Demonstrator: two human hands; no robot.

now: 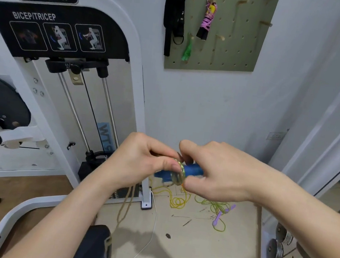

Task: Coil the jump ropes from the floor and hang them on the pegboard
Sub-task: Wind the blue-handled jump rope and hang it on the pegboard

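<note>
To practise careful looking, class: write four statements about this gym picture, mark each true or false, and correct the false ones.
1. Both the left hand and the right hand grip the blue-handled rope. True.
2. Nothing hangs on the pegboard. False: a coiled pink rope hangs there, among other things.
3. A green rope with purple handles lies on the floor. True.
4. The machine's black panel reads LEG PRESS. False: it reads BICEP/TRICEP.
</note>
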